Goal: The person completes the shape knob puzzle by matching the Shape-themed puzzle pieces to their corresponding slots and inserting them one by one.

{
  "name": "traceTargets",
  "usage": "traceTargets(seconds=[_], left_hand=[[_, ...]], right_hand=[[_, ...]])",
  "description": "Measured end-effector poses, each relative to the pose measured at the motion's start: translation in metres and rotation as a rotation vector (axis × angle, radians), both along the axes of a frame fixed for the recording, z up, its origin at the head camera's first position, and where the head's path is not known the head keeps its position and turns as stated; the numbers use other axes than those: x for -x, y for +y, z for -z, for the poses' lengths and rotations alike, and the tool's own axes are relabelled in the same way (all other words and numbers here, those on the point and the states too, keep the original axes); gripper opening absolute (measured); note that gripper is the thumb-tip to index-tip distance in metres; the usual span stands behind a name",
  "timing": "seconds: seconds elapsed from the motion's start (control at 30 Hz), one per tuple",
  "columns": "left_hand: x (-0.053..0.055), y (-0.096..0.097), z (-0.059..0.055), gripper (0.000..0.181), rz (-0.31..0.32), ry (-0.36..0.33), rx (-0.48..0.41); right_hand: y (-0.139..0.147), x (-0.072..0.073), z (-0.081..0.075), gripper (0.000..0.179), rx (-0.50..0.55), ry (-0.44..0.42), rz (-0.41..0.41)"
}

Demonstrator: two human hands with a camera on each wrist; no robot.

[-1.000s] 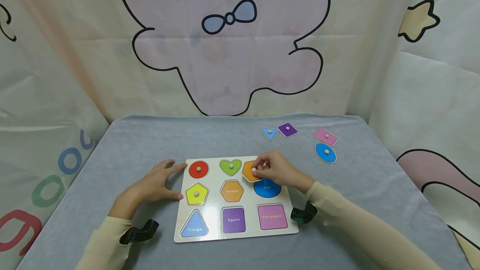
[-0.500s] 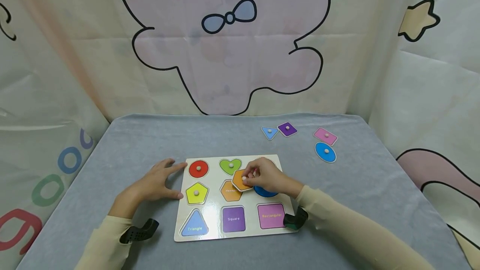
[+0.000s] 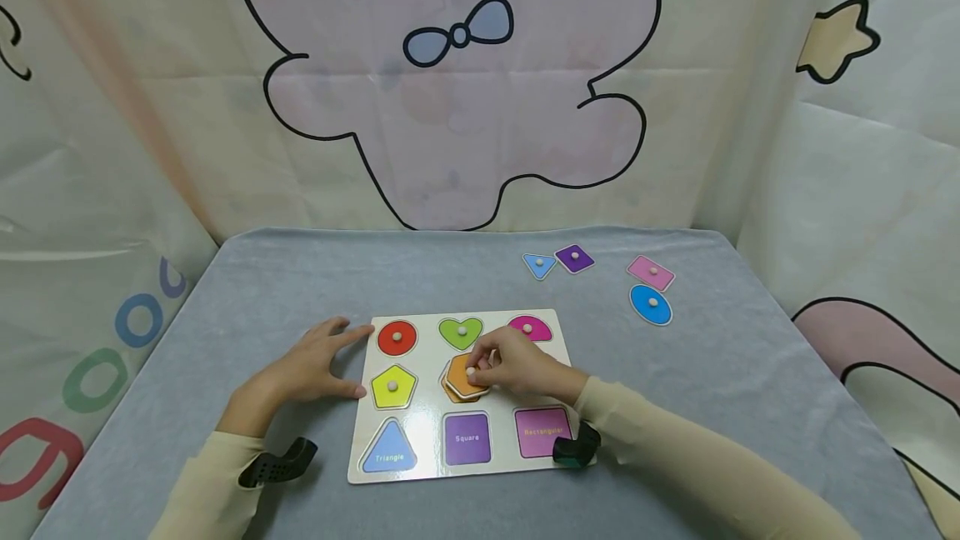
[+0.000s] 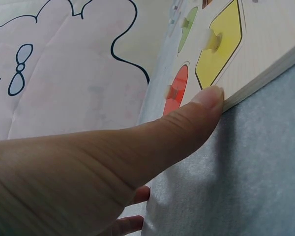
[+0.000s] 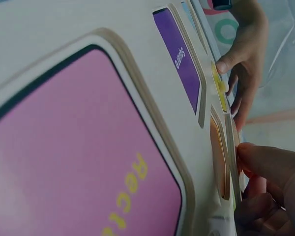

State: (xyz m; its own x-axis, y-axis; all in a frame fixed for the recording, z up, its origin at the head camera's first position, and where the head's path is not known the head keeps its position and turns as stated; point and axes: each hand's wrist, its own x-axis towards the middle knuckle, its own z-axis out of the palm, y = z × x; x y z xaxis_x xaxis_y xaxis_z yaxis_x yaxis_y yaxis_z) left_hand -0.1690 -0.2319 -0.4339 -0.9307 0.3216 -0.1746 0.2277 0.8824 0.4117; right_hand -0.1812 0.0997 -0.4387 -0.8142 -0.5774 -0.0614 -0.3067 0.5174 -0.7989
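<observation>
My right hand (image 3: 517,363) pinches the knob of an orange hexagon piece (image 3: 463,377), held slightly off-centre over the orange hexagon recess (image 3: 459,397) of the white puzzle board (image 3: 431,473). In the right wrist view the piece is seen edge-on above its recess (image 5: 219,157), not seated in it. My left hand (image 3: 311,363) touches the board's left edge, thumb and index finger spread; the left wrist view shows the thumb (image 4: 206,101) at the edge beside the yellow pentagon (image 4: 223,42). Red circle (image 3: 397,338), green heart (image 3: 461,333) and magenta semicircle (image 3: 531,327) pieces sit in the board.
Triangle (image 3: 389,450), square (image 3: 467,438) and rectangle (image 3: 543,432) recesses hold no pieces. Behind the board on the grey cloth (image 3: 315,261) lie a light-blue triangle (image 3: 539,266), a purple square (image 3: 574,258), a pink rectangle (image 3: 651,272) and a blue oval (image 3: 651,305).
My right hand has carried the orange hexagon piece left and slightly toward me, from beside the oval recess to over the hexagon recess. The magenta semicircle has come into view. My left hand stays put.
</observation>
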Motion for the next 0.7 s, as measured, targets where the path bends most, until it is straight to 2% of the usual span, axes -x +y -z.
traceTargets(seconds=[0.2,0.7], left_hand=[[-0.0005,-0.0007,-0.0019,0.099,-0.003,-0.004,-0.001],[0.0002,-0.0001,-0.0019,0.098,-0.005,-0.007,0.005]], right_hand=[[-0.0068,-0.0023,0.0027,0.004,0.004,-0.002,-0.008],[-0.0111,-0.0038,0.0055,0.008,-0.063,0.007,0.016]])
